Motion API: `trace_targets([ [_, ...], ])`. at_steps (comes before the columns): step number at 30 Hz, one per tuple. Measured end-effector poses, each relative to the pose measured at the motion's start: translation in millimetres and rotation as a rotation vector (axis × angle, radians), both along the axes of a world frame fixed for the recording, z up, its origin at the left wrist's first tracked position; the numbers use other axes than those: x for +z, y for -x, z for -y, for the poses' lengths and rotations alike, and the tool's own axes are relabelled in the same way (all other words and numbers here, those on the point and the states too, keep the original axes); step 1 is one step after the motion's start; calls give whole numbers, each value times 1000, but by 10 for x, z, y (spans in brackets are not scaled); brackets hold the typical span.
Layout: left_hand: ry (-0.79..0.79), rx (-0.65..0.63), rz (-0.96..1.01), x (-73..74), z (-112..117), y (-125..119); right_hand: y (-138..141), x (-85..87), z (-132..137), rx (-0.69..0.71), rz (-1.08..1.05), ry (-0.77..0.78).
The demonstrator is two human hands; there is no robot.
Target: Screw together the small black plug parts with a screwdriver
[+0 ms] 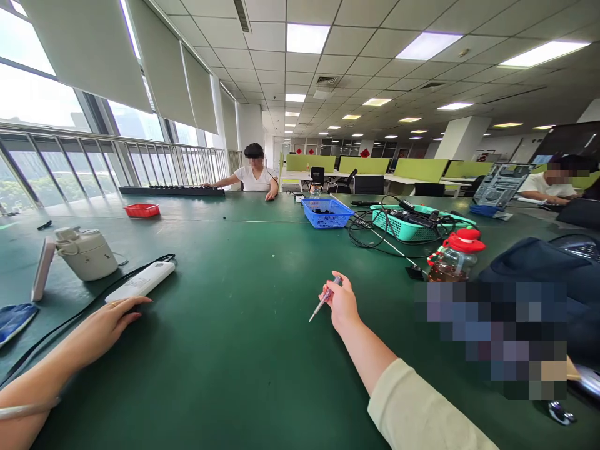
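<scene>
Slim purple-handled screwdriver [321,305], clamped in right fingers [344,282]; I'd fear slip if pinch loosens; left fingers [132,303] apart beside long white power strip [143,281].

Your tabletop [225,381] is dark green; your power strip [149,278] white, its cord [88,307] black; your screwdriver [323,302] pinkish violet at the handle, silver along the shaft; your sleeve [417,406] pale cream. Beyond: blue basket [328,220], mint-green basket [407,232], red tray [142,211].
</scene>
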State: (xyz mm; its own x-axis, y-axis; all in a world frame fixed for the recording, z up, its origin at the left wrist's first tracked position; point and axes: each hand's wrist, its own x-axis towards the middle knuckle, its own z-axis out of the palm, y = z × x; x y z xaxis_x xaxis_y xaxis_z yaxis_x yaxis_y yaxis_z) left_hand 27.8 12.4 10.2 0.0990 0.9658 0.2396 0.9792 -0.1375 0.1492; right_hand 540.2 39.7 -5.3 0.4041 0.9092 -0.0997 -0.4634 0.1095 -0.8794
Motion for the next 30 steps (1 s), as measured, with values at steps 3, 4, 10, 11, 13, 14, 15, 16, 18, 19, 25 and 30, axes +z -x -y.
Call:
trace_targets([
  [3, -4, 6, 5, 16, 1, -19, 10, 26, 18, 1, -10, 6],
  [4, -4, 1, 2, 20, 0, -22, 11, 33, 23, 2, -10, 7],
  [10, 17, 8, -9, 28, -7, -20, 6, 52, 39, 13, -14, 1],
  [11, 23, 3, -4, 28, -9, -20, 7, 53, 41, 15, -15, -2],
  [13, 35, -3, 7, 25, -17, -20, 11, 55, 43, 12, -12, 0],
  [14, 40, -4, 10, 21, -21, -20, 12, 56, 44, 10, -9, 3],
  [15, 36, -4, 11, 17, -25, -18, 14, 56, 44, 7, -8, 6],
  [16, 25, -4, 8, 13, -29, -16, 15, 56, 43, 5, -8, 7],
  [18, -5, -12, 1, 4, -33, -13, 14, 53, 42, 5, -11, 7],
  [19, -15, -20, -2, 1, -33, -15, 12, 51, 42, 7, -12, 5],
  [25, 7, -46, -1, 15, -15, -54, 4, 46, 48, 21, -10, 4],
  [30, -1, -32, -10, 42, -12, -67, 6, 37, 43, 21, -12, 1],
])
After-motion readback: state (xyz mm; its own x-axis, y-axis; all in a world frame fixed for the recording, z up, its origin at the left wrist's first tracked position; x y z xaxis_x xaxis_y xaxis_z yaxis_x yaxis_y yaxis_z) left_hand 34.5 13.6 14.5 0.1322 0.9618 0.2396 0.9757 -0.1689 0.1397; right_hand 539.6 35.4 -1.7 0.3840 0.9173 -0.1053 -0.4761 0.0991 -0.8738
